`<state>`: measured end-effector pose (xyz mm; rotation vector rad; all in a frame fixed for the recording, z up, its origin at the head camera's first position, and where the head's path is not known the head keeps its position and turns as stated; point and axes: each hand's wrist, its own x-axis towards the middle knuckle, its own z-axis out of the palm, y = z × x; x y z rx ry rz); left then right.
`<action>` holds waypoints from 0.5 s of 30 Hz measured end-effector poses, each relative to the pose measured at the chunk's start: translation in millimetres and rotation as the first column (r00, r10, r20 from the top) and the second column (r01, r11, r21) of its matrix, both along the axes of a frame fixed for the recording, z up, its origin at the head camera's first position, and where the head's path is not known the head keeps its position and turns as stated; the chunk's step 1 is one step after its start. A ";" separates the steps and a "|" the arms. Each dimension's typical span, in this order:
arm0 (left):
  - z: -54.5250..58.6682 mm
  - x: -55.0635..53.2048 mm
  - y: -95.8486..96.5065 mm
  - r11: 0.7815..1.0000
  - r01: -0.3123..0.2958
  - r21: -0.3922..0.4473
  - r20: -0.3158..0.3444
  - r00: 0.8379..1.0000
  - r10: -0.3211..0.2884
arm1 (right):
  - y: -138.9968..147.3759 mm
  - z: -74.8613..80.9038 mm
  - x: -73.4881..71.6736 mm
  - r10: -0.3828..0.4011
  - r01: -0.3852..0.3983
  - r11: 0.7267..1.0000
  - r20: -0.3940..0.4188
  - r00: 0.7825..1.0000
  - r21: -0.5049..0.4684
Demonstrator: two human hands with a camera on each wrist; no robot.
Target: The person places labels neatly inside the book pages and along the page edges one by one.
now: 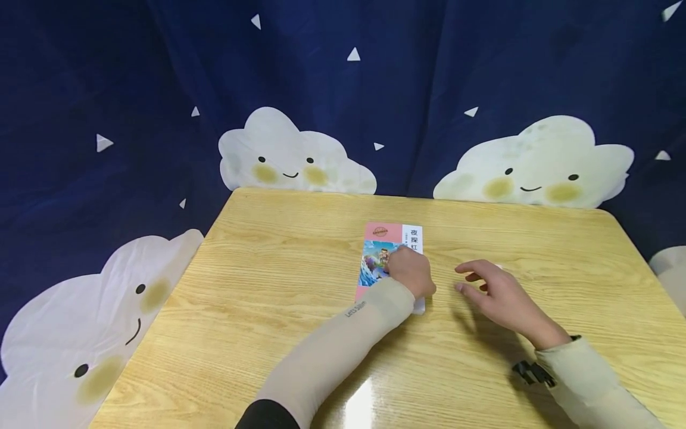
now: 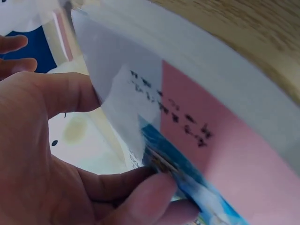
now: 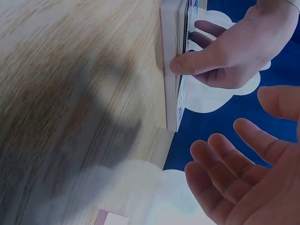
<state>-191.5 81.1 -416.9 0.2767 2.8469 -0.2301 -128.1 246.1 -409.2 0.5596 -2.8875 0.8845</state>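
Observation:
A book [image 1: 375, 262] with a pink and white cover and a blue sea picture lies on the wooden table. My left hand [image 1: 411, 271] is over its right side. In the right wrist view, the left thumb presses the page edges of the book [image 3: 171, 93], with the other fingers over the cover. The left wrist view shows curled fingertips against the picture on the cover [image 2: 225, 131]. To the right of the book, my right hand [image 1: 501, 301] hovers above the table, fingers loosely bent, touching nothing.
The wooden table [image 1: 268, 250] ends at a dark blue curtain [image 1: 402, 89] printed with white clouds. A small pink and white block [image 3: 112, 219] shows at the lower edge of the right wrist view; its kind is unclear. A black strap [image 1: 533, 374] hangs at the right sleeve.

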 end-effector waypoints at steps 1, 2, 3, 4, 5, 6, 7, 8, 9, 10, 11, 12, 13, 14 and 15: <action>-0.2 -0.5 -1.1 1.000 0.003 0.015 -0.001 1.000 -0.003 | 0.2 0.3 0.3 0.002 -0.002 1.000 0.001 1.000 -0.001; -0.2 -1.0 -2.6 1.000 0.007 0.030 -0.005 1.000 -0.007 | 0.3 0.7 0.6 0.003 -0.003 1.000 0.002 1.000 -0.001; -0.3 -1.5 -4.2 0.999 0.014 0.043 -0.011 1.000 -0.014 | 0.5 1.1 0.8 0.003 -0.003 1.000 0.002 1.000 -0.001; -0.2 -2.0 -6.1 0.998 0.024 0.059 -0.015 1.000 -0.023 | 0.7 1.4 1.1 0.003 -0.003 1.000 0.001 1.000 0.000; -0.1 -2.6 -7.7 0.997 0.031 0.071 -0.019 0.999 -0.030 | 0.9 1.7 1.2 0.004 -0.004 1.000 0.001 1.000 0.001; 0.0 -3.3 -9.3 0.996 0.036 0.088 -0.021 0.999 -0.034 | 1.1 1.9 1.4 0.004 -0.004 1.000 0.000 1.000 0.003; 0.0 -3.9 -10.8 0.994 0.041 0.102 -0.021 0.999 -0.039 | 1.4 2.0 1.6 0.003 -0.003 1.000 0.000 1.000 0.003; 0.0 -4.5 -12.2 0.992 0.042 0.120 -0.018 0.999 -0.040 | 1.7 2.0 1.7 0.003 -0.003 1.000 0.000 1.000 0.005; 0.1 -5.0 -13.4 0.990 0.043 0.136 -0.015 0.999 -0.041 | 2.1 1.8 1.7 0.003 -0.003 1.000 0.000 1.000 0.005; 0.2 -5.5 -14.3 0.987 0.041 0.152 -0.012 0.999 -0.040 | 2.5 1.5 1.7 0.003 -0.003 1.000 0.000 1.000 0.005; 0.4 -5.9 -15.3 0.986 0.041 0.162 -0.011 0.999 -0.040 | 2.8 1.1 1.6 0.003 -0.003 1.000 0.001 1.000 0.004; 0.7 -6.3 -16.2 0.984 0.040 0.172 -0.011 0.999 -0.039 | 3.2 0.9 1.5 0.002 -0.002 1.000 0.001 1.000 0.004; 1.1 -6.5 -17.0 0.982 0.040 0.183 -0.009 0.999 -0.039 | 3.5 0.7 1.5 0.002 -0.002 1.000 0.001 1.000 0.003; 1.8 -6.5 -17.8 0.981 0.040 0.190 -0.008 0.999 -0.039 | 3.9 0.5 1.5 0.002 -0.002 1.000 0.002 1.000 0.004; 2.4 -6.7 -18.5 0.980 0.041 0.195 -0.008 0.999 -0.040 | 4.2 0.5 1.5 0.001 -0.001 1.000 0.003 1.000 0.004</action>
